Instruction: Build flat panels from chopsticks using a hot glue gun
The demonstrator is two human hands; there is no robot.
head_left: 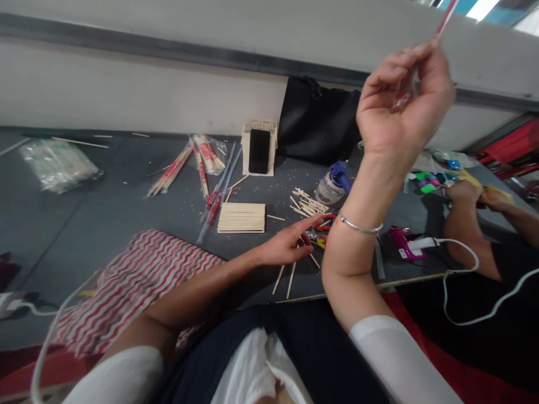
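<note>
My right hand (406,98) is raised high at the upper right, fingers curled round a thin red-and-clear strip (447,19) that sticks up past the fingertips. Low over the table, my left hand (290,244) has its fingers apart beside red-handled pliers (324,223) and a yellow-handled tool (321,242); it seems to hold nothing. Left of it lies a flat panel of pale sticks (241,217). Short cut sticks (309,203) are scattered just beyond my left hand, and a few longer ones (291,280) lie near the table edge.
A phone (259,151) leans on a small stick-built stand. Bundled sticks (170,171), a plastic packet (59,163), a blue-topped jar (330,188) and a striped cloth (143,280) lie about. A magenta power strip (406,244) and another person's hands (463,193) are at right.
</note>
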